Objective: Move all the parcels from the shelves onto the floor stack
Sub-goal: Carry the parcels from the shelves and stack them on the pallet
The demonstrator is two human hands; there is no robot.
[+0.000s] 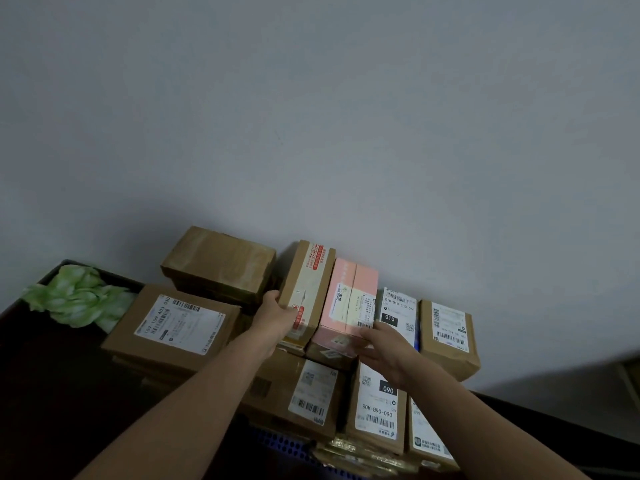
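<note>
Brown box (306,289) with red tape stands on edge on the floor stack (173,327), its long way running near to far. The left hand (278,315) grips its near end. The right hand (382,344) touches the pink box (349,299) just right of it, but its hold is too blurry to tell.

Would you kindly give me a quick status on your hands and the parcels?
Left hand grips brown box. Right hand on pink box, grip unclear. White-labelled parcel close beside pink box.
</note>
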